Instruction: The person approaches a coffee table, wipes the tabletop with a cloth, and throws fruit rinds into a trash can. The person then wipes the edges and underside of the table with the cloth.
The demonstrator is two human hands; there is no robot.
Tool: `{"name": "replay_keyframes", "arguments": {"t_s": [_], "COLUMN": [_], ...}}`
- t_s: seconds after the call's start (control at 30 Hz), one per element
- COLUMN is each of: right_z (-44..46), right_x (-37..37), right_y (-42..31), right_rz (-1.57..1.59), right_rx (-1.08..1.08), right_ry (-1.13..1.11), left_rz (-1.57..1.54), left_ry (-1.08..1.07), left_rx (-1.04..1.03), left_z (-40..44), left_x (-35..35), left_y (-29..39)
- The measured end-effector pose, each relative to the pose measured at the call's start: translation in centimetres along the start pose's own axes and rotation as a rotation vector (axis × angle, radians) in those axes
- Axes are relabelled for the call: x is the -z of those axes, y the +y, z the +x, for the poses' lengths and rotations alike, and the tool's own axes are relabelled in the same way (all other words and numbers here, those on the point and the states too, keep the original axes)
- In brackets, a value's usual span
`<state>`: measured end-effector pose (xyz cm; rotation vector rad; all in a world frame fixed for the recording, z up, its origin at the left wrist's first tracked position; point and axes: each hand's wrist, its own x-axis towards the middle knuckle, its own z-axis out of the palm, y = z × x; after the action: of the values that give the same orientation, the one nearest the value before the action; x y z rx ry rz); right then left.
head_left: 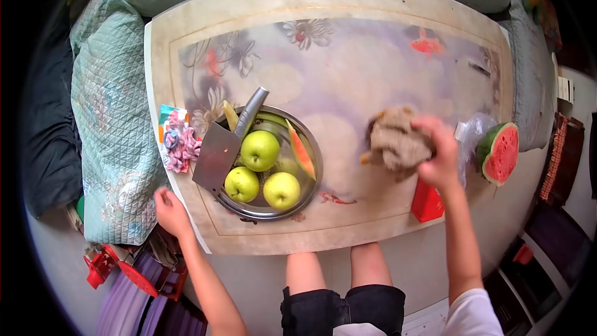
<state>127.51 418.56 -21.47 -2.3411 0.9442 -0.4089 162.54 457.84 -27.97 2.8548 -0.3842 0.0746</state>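
Observation:
My right hand (440, 152) is closed on a crumpled brown cloth (401, 140) over the right part of the table; the cloth is blurred by motion. My left hand (171, 213) is off the table's left edge, its fingers loosely curled with nothing visible in them. Nearest to it is a round metal tray (273, 213) bearing three green apples (259, 150), a watermelon rind slice (301, 152) and a pale wedge (231, 116). A cleaver (224, 155) lies across the tray's left rim, its grey handle pointing away from me.
Pink scrunchies (181, 146) rest on a colourful packet (171, 118) left of the tray. At the right stand a red box (428, 202), a clear plastic bag (474, 137) and a cut watermelon (499, 154). A quilted sofa cover (115, 118) borders the patterned table (339, 0).

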Motion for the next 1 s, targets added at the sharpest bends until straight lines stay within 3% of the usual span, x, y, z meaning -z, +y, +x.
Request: {"name": "replay_keyframes", "arguments": {"t_s": [0.03, 0.1, 0.2, 0.27, 0.33, 0.43, 0.63, 0.67, 0.7, 0.83, 0.9, 1.0], "right_z": [3.4, 10.5, 21.4, 26.0, 27.4, 26.9, 21.1, 19.2, 17.4, 10.0, 5.3, -2.1], "right_x": [-0.3, -2.8, -10.1, -15.8, -23.6, -25.5, -22.2, -21.3, -20.2, -15.9, -13.3, -10.1], "right_y": [-0.4, -1.0, -2.9, -4.5, -4.5, -5.7, 0.3, 1.0, 1.6, 4.9, 6.5, 9.7], "right_rz": [0.019, 0.06, 0.049, -0.257, -0.352, -0.447, -0.281, -0.26, -0.263, -0.201, -0.227, -0.272], "right_rx": [0.057, 0.185, 0.434, 0.377, 0.149, 0.059, 0.495, 0.509, 0.488, 0.389, 0.313, 0.251], "right_ry": [-0.017, -0.055, -0.026, -0.099, -0.227, -0.221, -0.266, -0.298, -0.337, -0.432, -0.479, -0.533], "left_rz": [-0.161, -0.131, -0.298, -0.365, -0.374, -0.512, -0.535, -0.515, -0.49, -0.475, -0.476, -0.597], "left_ry": [0.032, -0.097, -0.105, -0.13, -0.148, -0.302, -0.443, -0.485, -0.524, -0.762, -0.948, -1.02], "left_rx": [-0.042, -0.034, -0.149, -0.2, -0.284, -0.179, -0.134, -0.272, -0.41, -0.534, -0.439, -0.337], "left_z": [2.4, 6.2, 8.9, 8.1, 7.3, 5.8, 6.2, 6.7, 7.2, 8.7, 9.5, 10.9], "left_x": [-1.1, -1.1, -1.5, -1.9, -2.5, -4.4, -7.6, -8.3, -8.9, -10.7, -10.8, -10.9], "left_y": [0.3, 4.4, 9.2, 10.4, 11.2, 10.7, 13.5, 14.4, 14.9, 15.4, 15.2, 14.0]}}
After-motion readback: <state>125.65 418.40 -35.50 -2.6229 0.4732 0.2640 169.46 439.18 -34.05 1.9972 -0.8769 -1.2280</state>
